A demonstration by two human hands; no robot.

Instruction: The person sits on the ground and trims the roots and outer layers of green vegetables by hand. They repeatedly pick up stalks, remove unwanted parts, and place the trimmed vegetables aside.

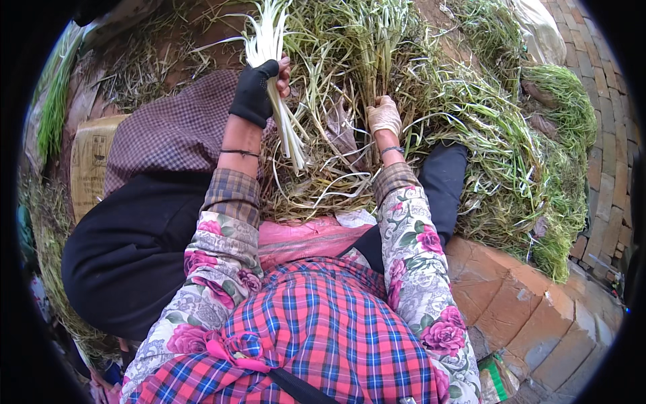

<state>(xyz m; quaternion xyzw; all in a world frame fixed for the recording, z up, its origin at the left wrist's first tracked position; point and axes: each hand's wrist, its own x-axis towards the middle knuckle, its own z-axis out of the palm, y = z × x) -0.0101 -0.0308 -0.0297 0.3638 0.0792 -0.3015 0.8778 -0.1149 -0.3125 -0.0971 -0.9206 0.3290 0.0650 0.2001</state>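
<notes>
My left hand (pixel 258 90), in a black fingerless glove, is closed around a bunch of pale, trimmed stalks (pixel 267 38), likely chives or a similar leafy vegetable. The white lengths fan out above the fist and more stalks hang below it. To the right, my right hand (pixel 384 115) wears a whitish glove, its fingers curled on the lower part of some untrimmed green stalks (pixel 376 60) standing up from the heap. Its fingertips are partly hidden. Between my hands lie loose leaves and a dry brown leaf-like scrap (pixel 343 129).
A large heap of stripped leaves (pixel 484 136) spreads across the front and right. Checked cloth (pixel 166 121) and a cardboard piece (pixel 93 161) lie at left, with fresh green stalks (pixel 53 113) beyond. Brick paving (pixel 605 126) runs along the right; a white sack (pixel 542 30) stands at upper right.
</notes>
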